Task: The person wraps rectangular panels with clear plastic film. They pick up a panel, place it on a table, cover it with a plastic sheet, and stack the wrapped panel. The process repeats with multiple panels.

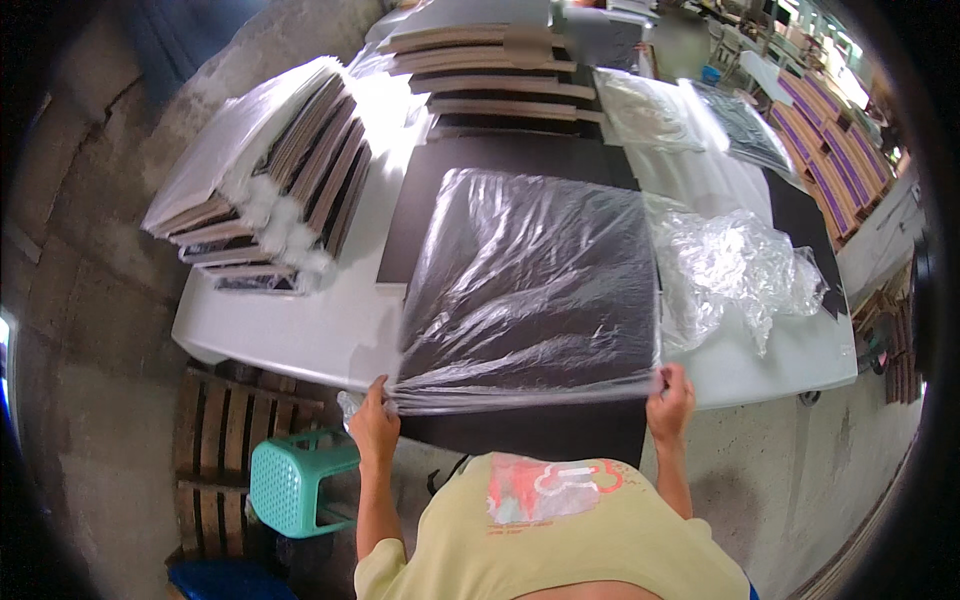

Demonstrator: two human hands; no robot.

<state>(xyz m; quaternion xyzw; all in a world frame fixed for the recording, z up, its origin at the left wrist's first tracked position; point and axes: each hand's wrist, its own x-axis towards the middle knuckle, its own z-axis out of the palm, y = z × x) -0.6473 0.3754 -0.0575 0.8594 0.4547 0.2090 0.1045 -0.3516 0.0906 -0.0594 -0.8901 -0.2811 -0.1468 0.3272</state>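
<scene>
A clear plastic bag point(530, 290) lies wrinkled over a black board point(520, 435), whose near end sticks out of the bag's gathered edge toward me. My left hand point(376, 428) pinches the left corner of that edge. At the right corner, my right hand point(670, 402) is closed on the same plastic. Under the bag, at its upper left, another dark sheet point(420, 215) shows on the white table point(290, 335). Crumpled clear plastic point(735, 270) lies to the right of my right hand.
A leaning stack of plastic-wrapped boards point(270, 170) stands at the left. More board stacks point(500, 85) sit at the far side. A green stool point(295, 485) and wooden pallets point(215, 430) are below the table's left edge. Purple-striped stacks point(830, 140) stand far right.
</scene>
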